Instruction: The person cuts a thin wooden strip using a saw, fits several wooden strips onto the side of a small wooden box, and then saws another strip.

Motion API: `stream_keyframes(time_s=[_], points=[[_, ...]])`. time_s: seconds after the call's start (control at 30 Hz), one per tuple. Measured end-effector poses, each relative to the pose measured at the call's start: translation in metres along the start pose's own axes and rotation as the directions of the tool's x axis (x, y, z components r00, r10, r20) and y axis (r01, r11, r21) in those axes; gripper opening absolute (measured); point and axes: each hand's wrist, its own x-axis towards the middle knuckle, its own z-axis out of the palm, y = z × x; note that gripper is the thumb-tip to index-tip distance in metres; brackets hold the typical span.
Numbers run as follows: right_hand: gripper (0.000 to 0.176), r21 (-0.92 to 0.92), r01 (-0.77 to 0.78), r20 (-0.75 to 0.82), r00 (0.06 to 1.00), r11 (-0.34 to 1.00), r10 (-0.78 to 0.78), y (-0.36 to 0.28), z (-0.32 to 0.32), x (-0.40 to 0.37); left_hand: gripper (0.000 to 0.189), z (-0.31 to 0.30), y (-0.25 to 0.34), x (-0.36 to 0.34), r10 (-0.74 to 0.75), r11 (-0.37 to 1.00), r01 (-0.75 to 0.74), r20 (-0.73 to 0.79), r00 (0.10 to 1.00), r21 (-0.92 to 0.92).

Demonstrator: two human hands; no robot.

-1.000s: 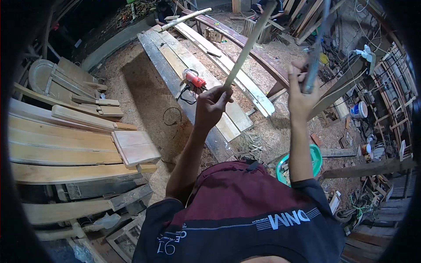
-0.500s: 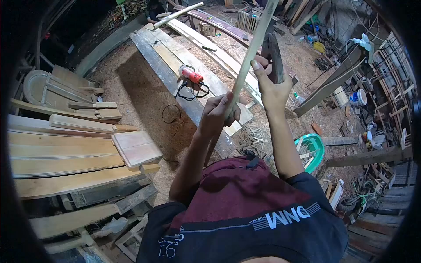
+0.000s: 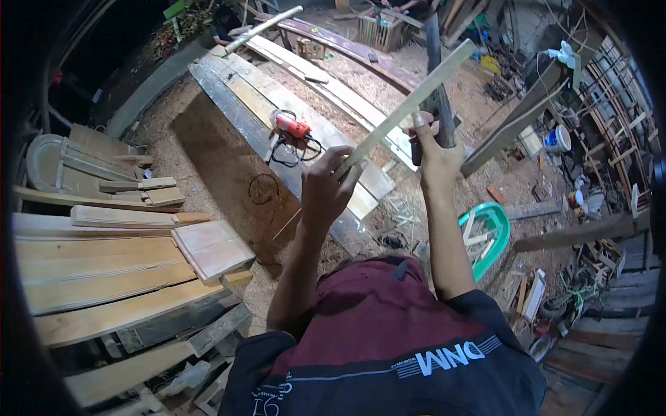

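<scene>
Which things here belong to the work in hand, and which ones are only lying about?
In use: wooden strip in left hand; dark blade in right hand.
Lying about: red power tool, green basin, white bucket, stacked planks.

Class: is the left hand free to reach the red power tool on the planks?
Probably not: the left hand is closed around the wooden slat, and the red power tool lies apart on the planks.
</scene>
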Motion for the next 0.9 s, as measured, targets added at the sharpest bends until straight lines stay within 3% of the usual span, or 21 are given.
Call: stream_keyframes(time_s=[0.03,0.13,0.17,0.27,0.33,0.37,0.43,0.5,0.6,0.8,0.9], points=[[0.027,-0.076,0.07,-0.042,0.996,0.995,-0.073,0.02,-0.012,0.002,0.023,0.004,-0.009,-0.001,-0.007,1.0,0.007,0.003,1.0,0.001],[0.034,-0.223,-0.141,-0.16,0.981,0.964,0.107,0.053,-0.055,-0.013,0.023,0.026,-0.063,-0.014,-0.02,0.999,0.019,0.021,1.0,0.037],[0.039,-0.303,-0.214,-0.205,0.966,0.929,0.156,0.066,-0.07,-0.021,0.023,0.034,-0.08,-0.022,-0.095,0.995,0.093,0.039,0.995,0.039],[0.046,-0.021,-0.298,-0.285,0.917,0.954,0.28,0.121,-0.119,-0.057,0.026,0.065,-0.131,-0.049,-0.161,0.98,0.159,0.005,0.987,0.121],[0.048,0.117,-0.323,-0.331,0.879,0.939,0.344,0.136,-0.14,-0.09,0.029,0.086,-0.167,-0.065,-0.147,0.964,0.129,0.063,0.987,0.232],[0.042,0.084,-0.296,-0.352,0.885,0.952,0.306,0.146,-0.15,-0.106,0.029,0.097,-0.182,-0.07,-0.147,0.955,0.113,0.105,0.984,0.276],[0.034,-0.223,-0.261,-0.321,0.929,0.939,0.182,0.153,-0.157,-0.127,0.029,0.125,-0.231,-0.082,-0.144,0.953,0.08,0.202,0.969,0.293],[0.027,-0.296,-0.379,-0.203,0.922,0.877,0.33,0.18,-0.187,-0.145,0.03,0.155,-0.288,-0.089,-0.1,0.95,0.005,0.289,0.952,0.312],[0.027,-0.226,-0.553,-0.282,0.825,0.802,0.489,0.247,-0.228,-0.175,0.031,0.2,-0.355,-0.097,-0.046,0.921,-0.104,0.369,0.928,0.376],[0.028,-0.518,-0.411,-0.067,0.894,0.75,0.444,0.369,-0.268,-0.164,0.027,0.284,-0.464,-0.075,0.036,0.881,-0.216,0.395,0.918,0.421],[0.032,-0.508,-0.348,0.016,0.911,0.788,0.412,0.426,-0.269,-0.135,0.026,0.304,-0.485,-0.049,0.113,0.859,-0.286,0.389,0.915,0.424]])
